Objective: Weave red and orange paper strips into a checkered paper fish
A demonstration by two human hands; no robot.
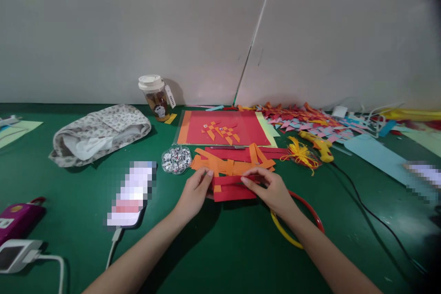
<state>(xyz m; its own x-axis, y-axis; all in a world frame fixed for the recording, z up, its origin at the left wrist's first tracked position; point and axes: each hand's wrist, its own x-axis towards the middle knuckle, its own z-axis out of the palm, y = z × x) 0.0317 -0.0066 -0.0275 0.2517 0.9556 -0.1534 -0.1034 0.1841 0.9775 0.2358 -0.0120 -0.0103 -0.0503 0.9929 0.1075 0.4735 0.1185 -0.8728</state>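
faced a pale partition (120,41) standing along the back of a green table (220,252). saw a patterned cloth bag (99,138) set well off to the left, perhaps to leave elbow room. saw a red sheet (253,131) laid flat just beyond the work, probably as a smooth resting place. noted a heap of paper scraps (296,112) at the far right near the partition, likely to stay out of the way. noticed a red and yellow loop (312,213) on the table, partly hidden by the right forearm.

pinched the left edge of a red-and-orange paper piece (236,193) narrowly in the left hand (195,193), thumb on top, seemingly to steady it. gripped a red strip of it between thumb and fingertip of the right hand (270,188), seemingly to control its lie. could not make out the fingers underneath. held it low over the table, in front of loose orange strips (237,166), within easy reach.

found a yellow glue gun (320,147) at the right, beside yellow thread (301,154); a packet of craft eyes (177,160) left of the strips; and, smallest, two woven orange fish (228,133) on the sheet.
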